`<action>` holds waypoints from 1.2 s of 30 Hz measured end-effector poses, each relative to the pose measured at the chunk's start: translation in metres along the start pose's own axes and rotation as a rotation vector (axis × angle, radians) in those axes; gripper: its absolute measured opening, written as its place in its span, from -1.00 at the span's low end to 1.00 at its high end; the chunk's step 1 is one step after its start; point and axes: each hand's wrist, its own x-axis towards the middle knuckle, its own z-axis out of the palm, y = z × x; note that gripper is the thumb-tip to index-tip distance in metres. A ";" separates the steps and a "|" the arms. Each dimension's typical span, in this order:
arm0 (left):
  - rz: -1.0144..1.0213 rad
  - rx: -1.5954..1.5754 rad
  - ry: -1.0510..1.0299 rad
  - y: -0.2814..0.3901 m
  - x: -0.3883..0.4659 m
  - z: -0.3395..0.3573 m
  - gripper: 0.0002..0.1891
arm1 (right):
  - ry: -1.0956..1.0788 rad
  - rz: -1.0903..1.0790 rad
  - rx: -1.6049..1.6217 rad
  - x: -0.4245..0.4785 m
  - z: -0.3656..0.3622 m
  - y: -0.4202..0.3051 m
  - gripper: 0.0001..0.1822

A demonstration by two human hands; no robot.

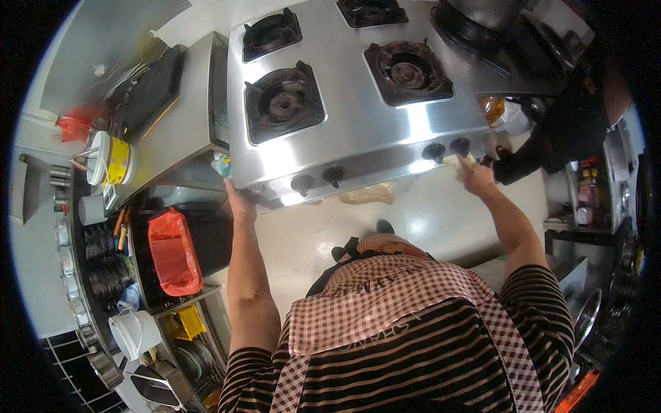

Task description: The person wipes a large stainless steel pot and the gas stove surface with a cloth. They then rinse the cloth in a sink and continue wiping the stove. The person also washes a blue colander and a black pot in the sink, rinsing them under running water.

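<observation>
In front of me stands a stainless steel gas stove (pixel 351 124) with several black burners and black control knobs (pixel 433 153) along its front. My right hand (pixel 477 177) presses a pale yellowish cloth (pixel 455 161) against the front edge, just below the right-hand knobs. My left hand (pixel 241 202) rests at the stove's front left corner; its fingers are partly hidden by the edge, and I cannot tell whether it grips anything. A green and white packet or cloth (pixel 222 165) is beside its fingertips, in the gap left of the stove.
A steel counter (pixel 178 137) on the left bears a white bucket with a yellow label (pixel 111 159). A red plastic-covered tray (pixel 175 253) lies lower left. Another person in dark clothing (pixel 568 124) stands close on the right, near a large pot (pixel 488 18).
</observation>
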 end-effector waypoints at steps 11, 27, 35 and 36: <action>-0.104 0.097 0.049 0.011 -0.001 0.015 -0.30 | 0.089 -0.169 0.707 -0.061 -0.053 -0.052 -0.52; -0.391 0.232 -0.357 0.015 0.025 -0.035 0.03 | 0.942 0.111 0.940 -0.060 -0.067 -0.346 -0.66; -0.380 0.290 -0.417 0.023 0.021 -0.016 -0.04 | 0.303 -0.306 0.806 -0.096 0.088 -0.332 -0.67; -0.376 0.289 -0.422 0.021 0.026 -0.024 -0.04 | 0.310 -0.156 0.899 -0.098 0.084 -0.327 -0.66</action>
